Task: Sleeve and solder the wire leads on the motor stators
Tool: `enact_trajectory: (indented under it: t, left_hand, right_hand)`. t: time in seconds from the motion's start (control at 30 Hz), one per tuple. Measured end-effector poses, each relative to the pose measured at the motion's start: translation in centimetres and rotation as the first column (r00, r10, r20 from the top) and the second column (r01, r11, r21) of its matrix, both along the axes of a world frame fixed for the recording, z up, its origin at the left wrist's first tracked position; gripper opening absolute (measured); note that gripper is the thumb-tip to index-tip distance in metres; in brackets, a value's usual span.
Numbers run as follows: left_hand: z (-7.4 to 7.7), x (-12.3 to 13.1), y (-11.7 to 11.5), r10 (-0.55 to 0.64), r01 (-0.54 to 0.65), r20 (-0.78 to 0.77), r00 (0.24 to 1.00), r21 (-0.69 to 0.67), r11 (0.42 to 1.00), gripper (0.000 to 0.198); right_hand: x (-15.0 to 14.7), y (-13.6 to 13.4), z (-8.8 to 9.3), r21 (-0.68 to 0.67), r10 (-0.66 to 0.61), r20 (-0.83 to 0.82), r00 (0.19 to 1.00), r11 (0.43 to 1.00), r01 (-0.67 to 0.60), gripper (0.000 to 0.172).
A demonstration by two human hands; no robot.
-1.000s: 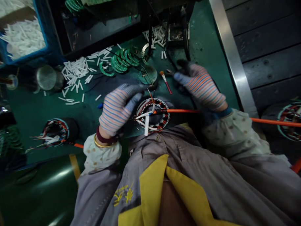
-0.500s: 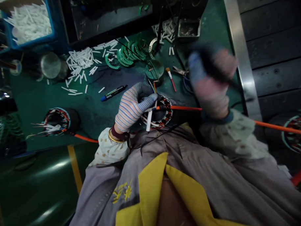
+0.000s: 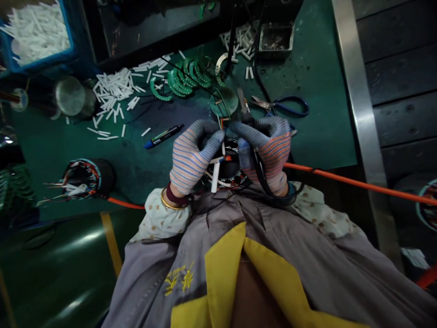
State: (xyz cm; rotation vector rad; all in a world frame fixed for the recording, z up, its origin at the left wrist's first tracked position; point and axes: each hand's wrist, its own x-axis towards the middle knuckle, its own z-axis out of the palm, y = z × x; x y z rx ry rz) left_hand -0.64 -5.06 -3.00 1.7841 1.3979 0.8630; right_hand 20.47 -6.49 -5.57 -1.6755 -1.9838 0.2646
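Two hands work over the wound stator (image 3: pixel 228 173) at centre, I see: left hand (image 3: pixel 193 157) pinched on its leads (image 3: pixel 222 125), right hand (image 3: pixel 266 150) closed around black-handled pliers (image 3: pixel 251 129); one white sleeve (image 3: pixel 214 178) is on, a second stator (image 3: pixel 84 178) sits lower left.

Pretty clearly a factory workshop, probably an electric motor winding line: the dark green painted workbench (image 3: pixel 320 117) has a round metal stator with colourful wire windings (image 3: pixel 86 178) on it, plus loose white plastic sleeves (image 3: pixel 115 86) and curved green plastic rings (image 3: pixel 183 81). There's also a blue crate (image 3: pixel 35 60) heaped with more sleeves, a long orange cable (image 3: pixel 334 181) and blue-handled steel scissors (image 3: pixel 277 104). The grey work coat with a yellow collar (image 3: pixel 137 291) looks like a factory uniform too.
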Motion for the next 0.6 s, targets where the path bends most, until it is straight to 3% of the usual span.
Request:
enact_trajectory:
  t: [0.1,0.2,0.3,0.43,0.6]
  left_hand:
    - [-0.1,0.2,1.6,0.059,-0.039,-0.091,0.994,0.205,0.978,0.027]
    - [-0.2,0.3,3.4,0.029,0.038,-0.177,0.984,0.36,0.932,0.011]
    - [-0.7,0.0,4.8,-0.085,0.162,-0.271,0.959,0.276,0.947,0.021]
    - [-1.3,-0.5,5.4,-0.08,0.129,-0.299,0.951,0.148,0.981,0.026]
    - [0.6,-0.9,5.2,-0.098,0.155,-0.299,0.949,0.173,0.973,0.011]
  right_hand:
    - [-0.2,1.3,0.2,-0.015,-0.091,0.085,0.992,0.996,0.092,0.045]
    - [0.9,1.7,-0.7,-0.012,-0.067,0.127,0.99,0.998,0.069,0.045]
    - [2.8,0.1,-3.0,0.076,0.008,0.039,0.999,0.997,-0.011,0.052]
    - [4.8,-2.2,-5.7,0.134,0.143,-0.109,0.984,0.983,-0.128,0.062]
    - [5.2,-2.0,-6.0,0.226,0.271,-0.169,0.948,0.947,-0.23,0.049]
